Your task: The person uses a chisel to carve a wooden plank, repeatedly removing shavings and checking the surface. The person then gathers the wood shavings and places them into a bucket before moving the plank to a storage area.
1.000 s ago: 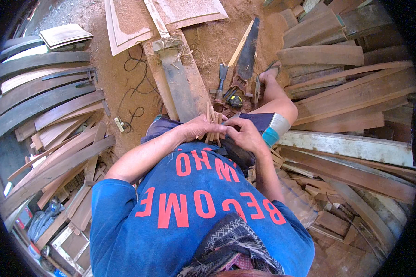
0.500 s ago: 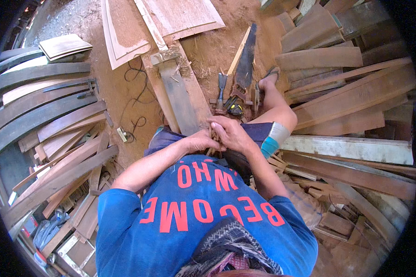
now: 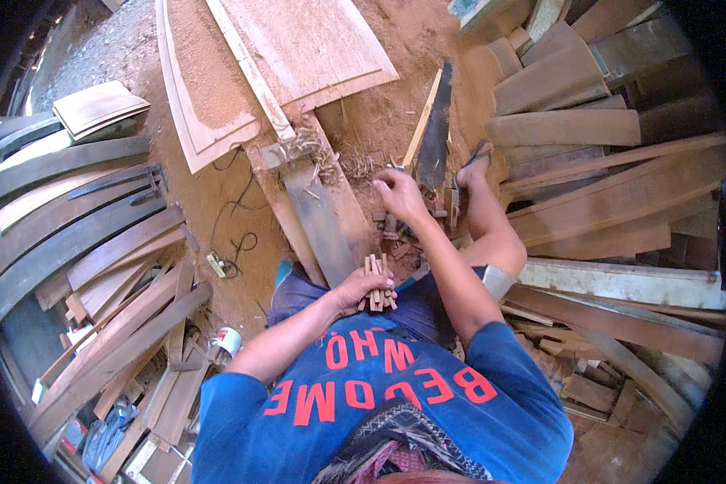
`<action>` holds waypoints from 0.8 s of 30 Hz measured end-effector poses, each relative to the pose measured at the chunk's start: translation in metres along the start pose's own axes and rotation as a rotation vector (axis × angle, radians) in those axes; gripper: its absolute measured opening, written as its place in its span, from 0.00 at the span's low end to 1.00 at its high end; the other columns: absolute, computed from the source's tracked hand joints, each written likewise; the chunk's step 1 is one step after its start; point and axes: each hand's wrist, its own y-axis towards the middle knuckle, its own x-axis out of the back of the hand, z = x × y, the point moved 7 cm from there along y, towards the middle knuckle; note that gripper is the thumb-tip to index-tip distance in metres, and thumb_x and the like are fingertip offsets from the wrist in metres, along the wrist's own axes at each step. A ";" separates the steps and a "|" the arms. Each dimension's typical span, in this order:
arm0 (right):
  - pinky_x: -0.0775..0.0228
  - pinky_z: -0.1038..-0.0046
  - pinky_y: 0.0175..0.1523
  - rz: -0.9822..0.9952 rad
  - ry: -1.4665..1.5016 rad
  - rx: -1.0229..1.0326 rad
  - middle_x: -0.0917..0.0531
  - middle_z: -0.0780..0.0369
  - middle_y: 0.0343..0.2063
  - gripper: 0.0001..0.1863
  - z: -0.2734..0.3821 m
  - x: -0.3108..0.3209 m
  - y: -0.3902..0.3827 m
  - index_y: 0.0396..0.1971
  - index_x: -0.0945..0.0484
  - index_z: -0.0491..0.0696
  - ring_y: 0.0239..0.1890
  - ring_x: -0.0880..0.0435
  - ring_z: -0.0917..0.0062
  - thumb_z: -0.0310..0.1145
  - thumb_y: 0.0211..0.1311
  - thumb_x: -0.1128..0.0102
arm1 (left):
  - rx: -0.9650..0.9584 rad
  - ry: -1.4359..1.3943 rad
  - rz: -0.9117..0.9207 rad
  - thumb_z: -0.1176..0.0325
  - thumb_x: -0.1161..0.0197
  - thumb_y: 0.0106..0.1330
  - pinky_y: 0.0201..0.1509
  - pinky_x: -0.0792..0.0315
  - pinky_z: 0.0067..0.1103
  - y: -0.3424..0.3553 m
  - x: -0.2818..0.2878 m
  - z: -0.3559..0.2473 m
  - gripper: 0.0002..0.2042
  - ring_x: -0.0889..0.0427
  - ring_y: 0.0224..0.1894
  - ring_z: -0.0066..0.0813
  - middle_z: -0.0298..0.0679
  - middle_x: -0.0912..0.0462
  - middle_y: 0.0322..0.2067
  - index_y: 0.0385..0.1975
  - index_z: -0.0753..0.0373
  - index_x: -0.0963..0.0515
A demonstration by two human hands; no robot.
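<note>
Sticks of slim brown wood (image 3: 377, 302), at least five but too overlapped for exact counting, clasped in one left hand (image 3: 355, 289) over dark blue shorts (image 3: 305, 294). One right hand (image 3: 400, 196), curled, near one long dark tapering saw blade (image 3: 435, 137); impossible to tell whether grasping anything.

The sticks (image 3: 379, 302) are bare, matt wood. Rough, curled wood shavings (image 3: 305, 150) lie at the far end of the board (image 3: 340, 194), itself smooth, dusty wood. The saw (image 3: 435, 133) has a dull metal blade; the shirt (image 3: 315, 452) is matt cloth, the scarf (image 3: 391, 427) woven cloth.
</note>
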 end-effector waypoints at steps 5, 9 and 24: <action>0.23 0.57 0.49 -0.130 -0.318 -0.075 0.13 0.49 0.37 0.13 -0.070 -0.048 0.127 0.39 0.16 0.42 0.41 0.14 0.54 0.35 0.60 0.37 | -0.032 -0.203 -0.058 0.72 0.34 0.65 0.38 0.15 0.33 -0.004 0.031 -0.033 0.13 0.14 0.35 0.33 0.41 0.19 0.31 0.47 0.63 0.27; 0.24 0.52 0.49 -0.160 -0.461 -0.219 0.15 0.44 0.36 0.14 -0.092 -0.075 0.171 0.39 0.18 0.40 0.43 0.15 0.49 0.36 0.60 0.38 | -0.012 -0.059 -0.068 0.72 0.28 0.60 0.38 0.17 0.29 -0.014 0.052 -0.047 0.16 0.15 0.35 0.31 0.37 0.19 0.33 0.45 0.62 0.26; 0.23 0.51 0.45 -0.182 -0.457 -0.233 0.16 0.40 0.35 0.16 -0.103 -0.106 0.255 0.32 0.19 0.35 0.41 0.15 0.46 0.35 0.54 0.37 | -0.055 -0.152 -0.037 0.74 0.31 0.61 0.47 0.16 0.35 -0.003 0.064 -0.101 0.18 0.15 0.45 0.36 0.42 0.19 0.44 0.50 0.61 0.28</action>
